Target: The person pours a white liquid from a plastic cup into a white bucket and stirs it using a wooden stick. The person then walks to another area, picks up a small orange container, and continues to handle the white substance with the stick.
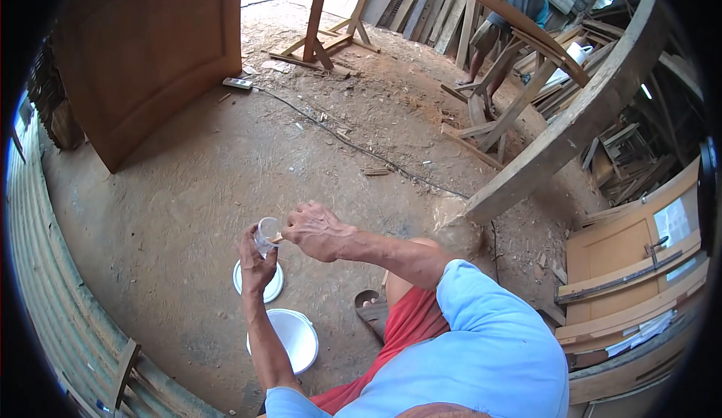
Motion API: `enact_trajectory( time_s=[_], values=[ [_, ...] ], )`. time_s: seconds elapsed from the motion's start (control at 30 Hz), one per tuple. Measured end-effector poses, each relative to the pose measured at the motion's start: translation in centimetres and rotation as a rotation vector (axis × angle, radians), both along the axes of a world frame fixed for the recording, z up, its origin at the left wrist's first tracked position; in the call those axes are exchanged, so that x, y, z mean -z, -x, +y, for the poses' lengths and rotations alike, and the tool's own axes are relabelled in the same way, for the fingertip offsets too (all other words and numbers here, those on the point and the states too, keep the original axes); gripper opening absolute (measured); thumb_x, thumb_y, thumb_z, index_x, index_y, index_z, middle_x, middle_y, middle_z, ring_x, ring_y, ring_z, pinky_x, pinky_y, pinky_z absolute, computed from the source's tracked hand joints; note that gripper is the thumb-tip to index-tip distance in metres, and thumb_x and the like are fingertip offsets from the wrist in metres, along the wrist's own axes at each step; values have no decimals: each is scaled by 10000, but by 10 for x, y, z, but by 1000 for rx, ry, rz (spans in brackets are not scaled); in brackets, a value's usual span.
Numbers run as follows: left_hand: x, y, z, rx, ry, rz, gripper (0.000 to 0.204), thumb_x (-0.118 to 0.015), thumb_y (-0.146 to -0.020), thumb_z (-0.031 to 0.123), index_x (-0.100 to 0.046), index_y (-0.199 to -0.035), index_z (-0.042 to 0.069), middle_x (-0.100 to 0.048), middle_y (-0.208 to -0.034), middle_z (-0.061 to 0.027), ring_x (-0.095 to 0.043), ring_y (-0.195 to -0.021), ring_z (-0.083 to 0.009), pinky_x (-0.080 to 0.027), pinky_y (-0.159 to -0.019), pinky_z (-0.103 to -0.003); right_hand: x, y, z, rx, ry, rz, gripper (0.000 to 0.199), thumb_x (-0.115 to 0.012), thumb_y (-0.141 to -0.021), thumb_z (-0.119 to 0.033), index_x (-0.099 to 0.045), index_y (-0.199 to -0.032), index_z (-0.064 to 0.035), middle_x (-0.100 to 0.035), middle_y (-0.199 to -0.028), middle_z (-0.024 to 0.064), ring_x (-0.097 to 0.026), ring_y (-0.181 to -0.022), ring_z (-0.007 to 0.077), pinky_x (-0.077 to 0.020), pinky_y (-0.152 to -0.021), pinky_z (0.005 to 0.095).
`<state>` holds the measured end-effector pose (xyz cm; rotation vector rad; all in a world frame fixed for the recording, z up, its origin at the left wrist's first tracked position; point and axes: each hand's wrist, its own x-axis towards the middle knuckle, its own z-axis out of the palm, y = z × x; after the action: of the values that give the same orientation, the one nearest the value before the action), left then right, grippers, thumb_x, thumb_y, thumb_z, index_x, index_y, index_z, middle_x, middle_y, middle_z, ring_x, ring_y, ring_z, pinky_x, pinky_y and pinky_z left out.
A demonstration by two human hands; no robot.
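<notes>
My left hand [257,266] is wrapped around a small transparent plastic cup [266,228], tilted so its mouth shows. At the cup's rim, my right hand [320,231] pinches a short light-brown stick [277,238] whose end reaches into the cup. What the cup contains is too small to make out. Below my left hand a round white lid [272,286] lies on the floor, partly hidden by my wrist. A white bucket [299,343] stands nearer to me, beside my left forearm.
A wooden door panel [150,57] stands at the far left. A cable [331,132] crosses the dirt floor from a power strip [238,83]. A timber post [556,140] slants on the right. A person [519,4] stands behind a wooden trestle [519,106]. Corrugated metal [56,283] borders the left.
</notes>
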<state>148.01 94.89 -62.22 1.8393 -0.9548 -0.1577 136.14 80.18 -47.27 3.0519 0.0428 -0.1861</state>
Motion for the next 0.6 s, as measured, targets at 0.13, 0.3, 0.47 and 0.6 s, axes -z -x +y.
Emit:
enact_trajectory(
  time_s=[0.13,0.3,0.47,0.6],
  values=[
    [0,-6,16,-82,-67,61,593,-726,-853,88,-468,-1388,82,-560,-1324,-166,-517,-1263,-386,-400,-1095,-498,18,-14,9,-6,-40,53,292,-683,-819,-60,-697,-1111,-47,-685,-1028,203,-685,-1020,354,-521,-872,461],
    [7,-18,25,-151,-88,-57,589,-720,-848,69,-476,-1384,81,-566,-1322,-147,-517,-1277,-359,-389,-1094,-498,11,-27,22,115,-182,156,280,-595,-896,-81,-640,-1170,-47,-661,-1027,191,-672,-1011,356,-536,-844,467],
    [14,-17,11,-105,-23,-145,624,-733,-827,81,-484,-1399,66,-576,-1336,-156,-525,-1277,-362,-372,-1110,-489,11,-26,16,112,-177,126,278,-634,-852,-55,-686,-1123,-29,-680,-1061,224,-704,-1001,371,-572,-800,455],
    [24,-20,-4,-54,17,-186,647,-735,-824,94,-482,-1418,64,-580,-1348,-162,-529,-1273,-370,-358,-1122,-481,11,-24,7,140,-159,125,248,-635,-830,-45,-709,-1067,-37,-689,-1054,213,-705,-1006,373,-575,-786,453]
  ],
)
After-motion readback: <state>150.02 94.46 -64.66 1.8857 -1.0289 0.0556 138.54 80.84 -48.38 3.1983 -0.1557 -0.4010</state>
